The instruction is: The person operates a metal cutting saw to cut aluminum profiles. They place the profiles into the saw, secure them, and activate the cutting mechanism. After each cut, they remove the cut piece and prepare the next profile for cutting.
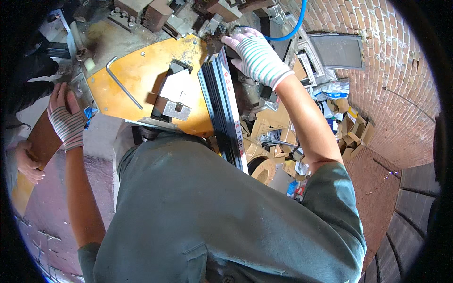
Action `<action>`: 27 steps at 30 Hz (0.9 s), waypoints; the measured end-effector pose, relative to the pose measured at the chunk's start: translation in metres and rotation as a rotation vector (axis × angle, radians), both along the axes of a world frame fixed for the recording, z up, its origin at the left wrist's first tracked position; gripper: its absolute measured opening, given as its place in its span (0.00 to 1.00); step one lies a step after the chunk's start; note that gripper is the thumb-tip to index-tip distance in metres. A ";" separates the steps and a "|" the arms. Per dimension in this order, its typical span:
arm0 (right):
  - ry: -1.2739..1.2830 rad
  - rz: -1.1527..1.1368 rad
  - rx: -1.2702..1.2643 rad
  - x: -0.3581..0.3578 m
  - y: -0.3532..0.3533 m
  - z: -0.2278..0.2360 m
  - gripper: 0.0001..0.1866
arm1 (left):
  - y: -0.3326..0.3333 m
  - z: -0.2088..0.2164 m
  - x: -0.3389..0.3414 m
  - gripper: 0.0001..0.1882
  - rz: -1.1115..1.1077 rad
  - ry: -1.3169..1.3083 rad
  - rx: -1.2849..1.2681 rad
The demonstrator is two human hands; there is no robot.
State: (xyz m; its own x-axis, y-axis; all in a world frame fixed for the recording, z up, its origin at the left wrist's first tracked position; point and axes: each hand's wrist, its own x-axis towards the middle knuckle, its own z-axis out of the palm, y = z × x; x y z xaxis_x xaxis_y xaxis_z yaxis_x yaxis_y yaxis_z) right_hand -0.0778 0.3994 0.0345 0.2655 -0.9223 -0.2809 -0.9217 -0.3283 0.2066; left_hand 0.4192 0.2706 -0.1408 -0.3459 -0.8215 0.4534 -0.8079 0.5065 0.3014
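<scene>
Work in hand looks like handling stock beside the plate, both hands out wide; my reading is a positioning step rather than a firm lift. Stack of long dark and pale strips (218, 101) lies just left of and below the right hand (259, 54), along the yellow plate's (141, 78) edge, lower end toward the wearer's body. Right hand, striped glove: fingers parted and lightly bent, thumb apart, over the strips' far end and grimy metal parts — contact there cannot be told. Left hand (67, 120), same glove: fingers stretched out over the upper end of a brown board (46, 137); thumb hidden, so grip or mere rest is unclear. A co-worker's bare hand (29, 162) is at the board's edge, below and left of it. Between the hands, on the plate: hex key (124, 87), metal block (175, 87). Blue hose (300, 21) curves above and right of the right hand. Next move, I judge, calls for a surer right-hand hold — and care with the co-worker's fingers.
</scene>
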 end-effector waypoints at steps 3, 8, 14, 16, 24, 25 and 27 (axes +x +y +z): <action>0.005 -0.031 0.108 -0.001 -0.012 -0.007 0.34 | 0.001 0.003 -0.002 0.20 0.045 -0.053 0.047; -0.012 -0.053 0.209 0.000 -0.025 -0.009 0.33 | 0.004 0.007 -0.005 0.19 0.043 -0.105 0.031; -0.057 -0.078 0.260 -0.002 -0.035 -0.012 0.26 | 0.004 0.011 -0.007 0.18 0.005 -0.051 0.031; -0.022 -0.106 0.312 -0.001 -0.039 -0.015 0.25 | 0.002 0.010 -0.007 0.19 0.009 -0.069 0.034; 0.002 -0.119 0.358 0.001 -0.041 -0.014 0.23 | 0.004 0.006 -0.004 0.19 0.021 -0.063 0.061; -0.013 -0.095 0.322 0.001 -0.040 -0.013 0.20 | 0.004 0.007 -0.005 0.19 0.025 -0.067 0.059; -0.062 -0.103 0.301 0.001 -0.040 -0.011 0.19 | 0.004 0.008 -0.005 0.18 0.030 -0.073 0.079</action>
